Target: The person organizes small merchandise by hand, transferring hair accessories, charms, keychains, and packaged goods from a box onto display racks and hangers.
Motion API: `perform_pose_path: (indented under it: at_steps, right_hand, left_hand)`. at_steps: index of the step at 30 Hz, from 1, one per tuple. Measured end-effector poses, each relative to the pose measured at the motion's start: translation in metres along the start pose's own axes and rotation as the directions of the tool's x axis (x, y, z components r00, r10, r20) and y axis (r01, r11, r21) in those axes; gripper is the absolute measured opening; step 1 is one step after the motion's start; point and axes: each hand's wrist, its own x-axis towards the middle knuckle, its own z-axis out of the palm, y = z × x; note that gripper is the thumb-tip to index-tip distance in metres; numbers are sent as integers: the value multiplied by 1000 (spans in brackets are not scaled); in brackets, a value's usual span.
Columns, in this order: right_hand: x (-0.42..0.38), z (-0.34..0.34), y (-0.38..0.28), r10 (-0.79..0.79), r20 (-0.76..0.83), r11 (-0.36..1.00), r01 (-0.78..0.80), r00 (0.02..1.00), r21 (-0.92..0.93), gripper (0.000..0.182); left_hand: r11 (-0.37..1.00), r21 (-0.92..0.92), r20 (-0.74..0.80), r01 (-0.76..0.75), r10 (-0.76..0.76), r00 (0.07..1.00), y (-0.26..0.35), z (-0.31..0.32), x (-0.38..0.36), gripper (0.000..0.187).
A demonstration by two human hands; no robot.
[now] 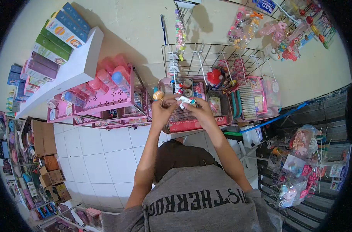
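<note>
Both hands are raised close together above a pink mesh basket (160,83) on the rack. My left hand (162,112) is closed with a small trinket that has a round golden-orange head (158,95) sticking out beside its fingers. My right hand (201,111) pinches a small white card (184,101), which lies between the two hands, its near edge by the left fingertips. A tiny blue-green piece (193,101) shows at the right fingers; its kind is too small to tell. Inside the basket, below the hands, are round tins (187,83) and a red box (199,123).
At left, a pink shelf (106,96) holds pink and blue bottles, under a white shelf (77,67) with boxes. A black wire rack (207,60) backs the basket. A blue stick (274,117) juts out right, near bagged accessories (296,166). Cardboard boxes (44,137) stand far left.
</note>
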Motion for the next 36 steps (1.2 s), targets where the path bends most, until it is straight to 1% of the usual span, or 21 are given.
perform_pose_path:
  at_steps: [1,3,5,6,7,9,10,12,15,18,19,21,22,24,26,28,29,31,34,35,36]
  right_hand:
    - [7,4,0,-36,-74,998,40,997,45,25]
    - [21,8,10,-76,-47,994,79,996,81,24]
    - [25,21,3,-64,-116,977,86,991,196,23]
    - [30,21,7,-57,-86,974,74,995,216,22]
    - [34,22,10,-60,-87,974,78,994,215,22]
    - [41,24,16,-13,-143,946,59,990,319,20]
    - [44,23,18,-7,-118,939,47,993,340,21]
    - [47,23,21,-19,-100,929,54,995,365,21]
    - [50,21,25,1,-81,906,34,997,421,22]
    - [51,19,26,27,42,833,-46,999,551,14]
    - [51,18,26,26,46,835,-47,999,548,14]
    - [54,14,30,34,156,808,-119,987,577,13]
    - [55,14,32,33,158,810,-119,987,575,13]
    - [57,13,36,80,145,737,-157,986,658,14]
    - [61,12,36,76,142,753,-150,987,641,13]
    - [64,10,37,68,135,768,-138,988,626,12]
    - [67,9,38,43,99,798,-93,994,595,15]
    - [68,9,36,9,63,826,-43,998,561,19]
    - [60,13,34,-53,-109,930,89,993,357,20]
    - [58,14,33,-55,-109,930,91,993,357,20]
    - [56,14,32,-61,-109,948,91,992,303,20]
  left_hand:
    - [997,-61,-84,-43,38,996,3,1,4,16]
    - [999,-50,-130,-15,9,991,5,0,11,16]
    - [997,-57,-244,-43,27,969,-2,-1,19,18]
    - [999,-45,-248,13,-24,969,5,-1,20,18]
    - [999,-46,-246,10,-20,969,2,-2,24,18]
    - [997,6,-281,-81,80,956,-4,-1,33,18]
    - [996,4,-278,-84,82,957,-4,-2,35,18]
    - [996,-93,-246,-3,-20,969,-1,-3,37,18]
    - [991,-131,-243,4,-36,969,2,-2,36,18]
    - [991,-136,-232,-18,-15,973,-3,-1,40,14]
    - [990,-139,-237,-21,-12,972,-4,-1,41,14]
    - [986,-169,-172,2,-32,985,-4,-3,41,14]
    - [988,-154,-158,7,-32,987,-1,-4,40,14]
    - [988,-152,-150,-11,-12,989,-1,-4,42,14]
    - [988,-150,-140,-26,5,990,-2,-2,44,14]
    - [958,-248,-209,-146,94,973,-2,1,48,15]
    - [957,-248,-207,-148,97,974,-4,-1,48,15]
    - [990,-125,-145,-72,54,988,-8,-7,46,15]
    - [984,-168,-120,-59,39,992,-8,-6,40,15]
    - [984,-167,-119,-60,40,992,-9,-5,39,15]
    - [976,-209,-121,-57,32,992,-10,-5,38,15]
